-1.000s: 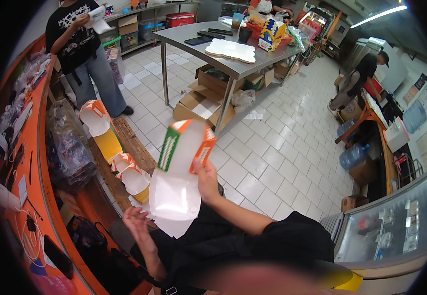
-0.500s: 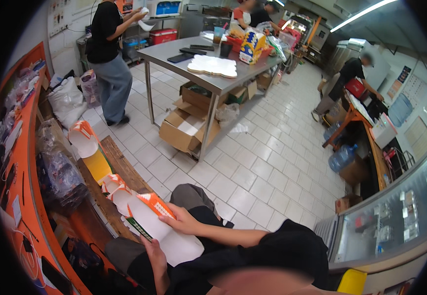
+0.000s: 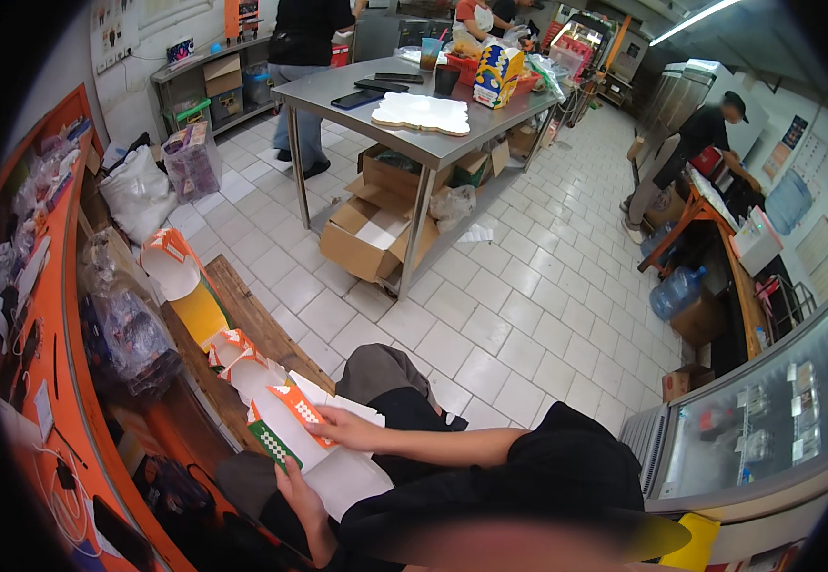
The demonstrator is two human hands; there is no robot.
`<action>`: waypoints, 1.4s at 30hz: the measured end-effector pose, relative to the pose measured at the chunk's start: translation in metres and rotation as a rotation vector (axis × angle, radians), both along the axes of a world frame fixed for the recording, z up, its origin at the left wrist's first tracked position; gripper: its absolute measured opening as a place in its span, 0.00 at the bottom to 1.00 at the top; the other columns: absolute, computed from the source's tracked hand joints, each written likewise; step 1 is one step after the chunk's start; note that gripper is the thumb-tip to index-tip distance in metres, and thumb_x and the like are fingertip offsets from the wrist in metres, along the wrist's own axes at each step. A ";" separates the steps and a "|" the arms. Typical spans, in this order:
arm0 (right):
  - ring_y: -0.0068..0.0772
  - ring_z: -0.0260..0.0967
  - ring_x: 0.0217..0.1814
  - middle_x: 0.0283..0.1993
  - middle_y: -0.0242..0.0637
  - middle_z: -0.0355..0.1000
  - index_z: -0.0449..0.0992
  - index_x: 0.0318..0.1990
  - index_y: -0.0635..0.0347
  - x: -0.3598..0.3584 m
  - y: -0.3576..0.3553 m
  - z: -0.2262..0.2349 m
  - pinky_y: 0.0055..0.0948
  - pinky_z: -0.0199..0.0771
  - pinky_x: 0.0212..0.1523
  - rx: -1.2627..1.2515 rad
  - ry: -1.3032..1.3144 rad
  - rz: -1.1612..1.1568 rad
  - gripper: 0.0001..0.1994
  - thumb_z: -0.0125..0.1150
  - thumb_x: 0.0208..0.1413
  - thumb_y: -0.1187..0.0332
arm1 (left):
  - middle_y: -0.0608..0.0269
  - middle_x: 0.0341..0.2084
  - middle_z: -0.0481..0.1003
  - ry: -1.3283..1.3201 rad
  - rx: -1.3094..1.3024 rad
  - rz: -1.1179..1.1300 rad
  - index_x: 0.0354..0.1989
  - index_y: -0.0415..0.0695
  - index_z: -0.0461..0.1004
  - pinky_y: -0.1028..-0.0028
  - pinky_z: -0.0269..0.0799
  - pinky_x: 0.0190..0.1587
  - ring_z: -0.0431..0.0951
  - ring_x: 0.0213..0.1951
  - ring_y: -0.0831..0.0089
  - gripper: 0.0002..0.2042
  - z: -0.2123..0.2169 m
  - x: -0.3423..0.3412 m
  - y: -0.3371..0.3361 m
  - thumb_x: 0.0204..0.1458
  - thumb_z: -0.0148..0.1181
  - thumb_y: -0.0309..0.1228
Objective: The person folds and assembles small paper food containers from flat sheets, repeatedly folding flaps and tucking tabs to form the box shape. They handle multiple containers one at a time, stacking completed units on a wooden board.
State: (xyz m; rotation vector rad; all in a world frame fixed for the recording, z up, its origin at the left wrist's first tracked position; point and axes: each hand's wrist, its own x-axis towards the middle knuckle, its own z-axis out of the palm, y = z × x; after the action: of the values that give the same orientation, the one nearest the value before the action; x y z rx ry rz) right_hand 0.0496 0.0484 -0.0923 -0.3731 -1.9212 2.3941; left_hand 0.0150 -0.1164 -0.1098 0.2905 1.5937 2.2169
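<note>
Over my lap lies an unfolded paperboard carton, its white inner face up and its printed side flaps showing. My right hand grips the orange flap with white marks. The green flap on the nearer left side is pinched by my left hand. Beyond the carton, more orange-and-white cartons stand on a wooden bench. Farther along that bench is a formed carton with an orange rim, beside a yellow panel. What lies under my carton is partly hidden.
A steel table ahead bears a stack of white card sheets, phones, cups and a patterned box. Cardboard boxes sit beneath it. An orange counter runs along my left, a glass-fronted fridge along my right. Several people stand farther off.
The carton's orange and green flaps now show more of their printed faces, my hands still on them. A person at the back left has moved right, behind the table. The view has shifted slightly.
</note>
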 end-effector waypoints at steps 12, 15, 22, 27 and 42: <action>0.17 0.45 0.14 0.11 0.22 0.49 0.63 0.17 0.52 0.078 0.215 0.260 0.22 0.46 0.22 -0.320 1.153 -0.157 0.31 0.31 0.58 0.37 | 0.58 0.41 0.70 0.062 -0.060 0.019 0.48 0.34 0.64 0.75 0.60 0.49 0.68 0.43 0.74 0.17 0.006 -0.028 -0.015 0.61 0.43 0.37; 0.16 0.46 0.15 0.11 0.22 0.51 0.63 0.17 0.51 0.118 0.191 0.289 0.20 0.45 0.22 0.007 1.300 -0.050 0.30 0.30 0.60 0.39 | 0.58 0.41 0.70 0.059 -0.061 0.052 0.48 0.34 0.64 0.75 0.61 0.49 0.69 0.43 0.74 0.17 0.003 -0.036 -0.010 0.61 0.43 0.38; 0.18 0.37 0.11 0.09 0.22 0.42 0.53 0.12 0.47 0.054 0.294 0.226 0.23 0.39 0.14 -0.531 0.250 -0.542 0.33 0.29 0.51 0.29 | 0.58 0.40 0.71 0.029 -0.172 0.066 0.48 0.34 0.64 0.74 0.63 0.47 0.70 0.41 0.74 0.17 -0.004 -0.032 -0.032 0.61 0.44 0.38; 0.16 0.38 0.11 0.10 0.19 0.43 0.69 0.30 0.53 0.044 0.303 0.151 0.19 0.43 0.16 -0.535 0.326 -0.192 0.36 0.25 0.50 0.28 | 0.59 0.39 0.71 0.046 -0.110 -0.012 0.48 0.34 0.64 0.75 0.62 0.47 0.69 0.41 0.75 0.17 -0.009 -0.031 -0.032 0.61 0.44 0.37; 0.16 0.60 0.14 0.18 0.27 0.70 0.72 0.31 0.56 0.014 0.296 0.103 0.17 0.55 0.12 -0.093 -0.439 -0.442 0.09 0.48 0.58 0.65 | 0.58 0.34 0.72 -0.547 0.293 -0.040 0.45 0.36 0.66 0.75 0.69 0.37 0.73 0.33 0.71 0.19 -0.011 -0.041 -0.008 0.60 0.44 0.42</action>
State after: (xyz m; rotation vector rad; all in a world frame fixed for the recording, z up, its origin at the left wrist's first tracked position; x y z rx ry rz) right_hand 0.0637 0.3440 0.0107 -1.2714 -1.6246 2.2295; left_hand -0.0257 -0.1244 -0.1204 -0.1941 0.9696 2.2375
